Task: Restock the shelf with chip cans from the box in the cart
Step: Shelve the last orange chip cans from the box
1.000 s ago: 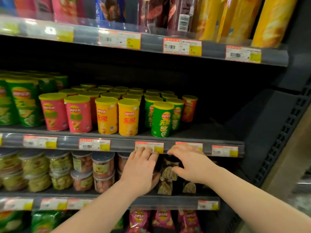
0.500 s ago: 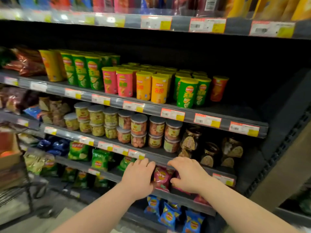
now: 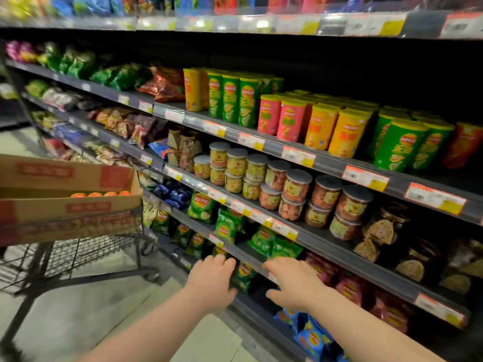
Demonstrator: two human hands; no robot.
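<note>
Clear plastic snack jars with grey lids (image 3: pixel 298 189) stand stacked two high; the left ones hold yellow pieces, the right ones pinkish pieces. Just right of them sit dark jars of brown round crackers (image 3: pixel 384 228). Lower down are green foil chip bags (image 3: pixel 226 227), with pink bags (image 3: pixel 347 286) to their right and blue bags (image 3: pixel 311 335) lowest. Pale grey floor tiles (image 3: pixel 78 309) fill the lower left.

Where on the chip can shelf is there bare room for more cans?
Bare shelf lies in front of the red can, right of the front green cans, behind the price rail. Leftward, the orange cans and pink cans stand packed.
</note>
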